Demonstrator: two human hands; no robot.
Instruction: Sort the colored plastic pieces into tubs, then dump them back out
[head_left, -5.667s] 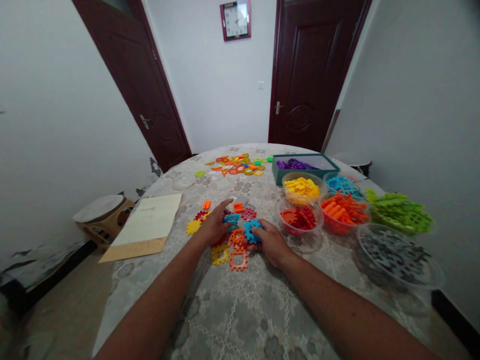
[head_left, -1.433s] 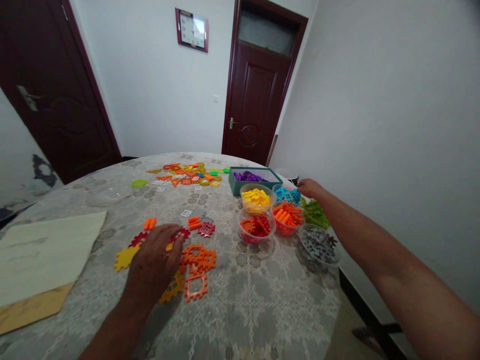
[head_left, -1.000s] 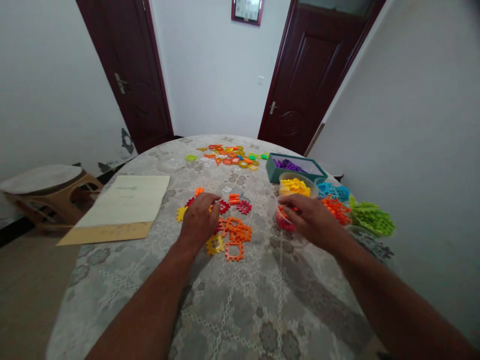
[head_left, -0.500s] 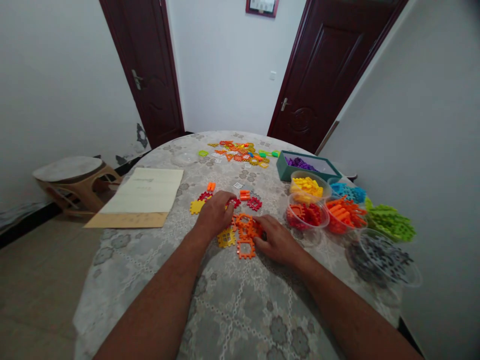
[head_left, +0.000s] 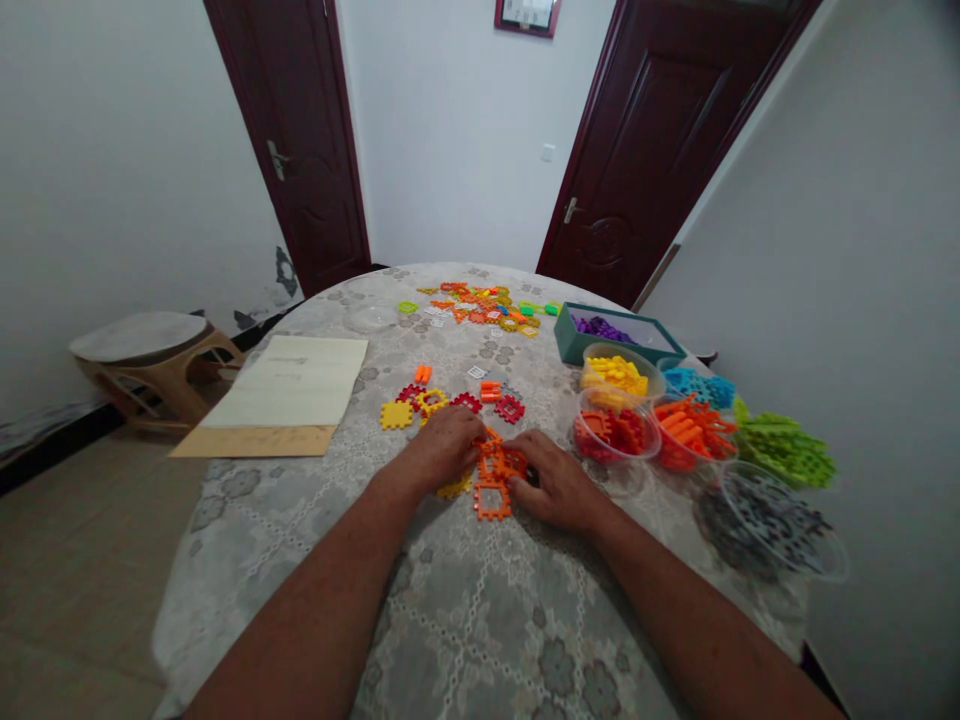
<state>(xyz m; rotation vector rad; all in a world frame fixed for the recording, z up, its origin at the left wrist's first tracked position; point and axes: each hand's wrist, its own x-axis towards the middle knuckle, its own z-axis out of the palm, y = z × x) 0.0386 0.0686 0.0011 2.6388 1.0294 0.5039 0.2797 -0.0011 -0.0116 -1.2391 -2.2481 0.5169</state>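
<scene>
Several orange square pieces point(head_left: 493, 501) lie joined on the patterned tablecloth between my hands. My left hand point(head_left: 448, 445) is closed at their left side, its fingertips on an orange piece, partly covering a yellow square piece point(head_left: 454, 488). From the right, my right hand point(head_left: 551, 480) grips the orange pieces with bent fingers. Beyond my hands lie a solid yellow square point(head_left: 396, 415), a yellow frame piece point(head_left: 433, 402), red pieces point(head_left: 510, 408) and small orange pieces point(head_left: 490, 391).
On the right stand a green box point(head_left: 570, 346) of purple pieces and clear bowls point(head_left: 616, 452) of coloured pieces. A paper sheet point(head_left: 285, 385) lies on the left. Mixed pieces point(head_left: 480, 303) are heaped at the far side. A stool point(head_left: 161, 350) stands beyond the left edge.
My left hand has moved down and nearer to my right hand, against the orange pieces. The yellow frame piece behind it now shows, and the yellow square below is more covered.
</scene>
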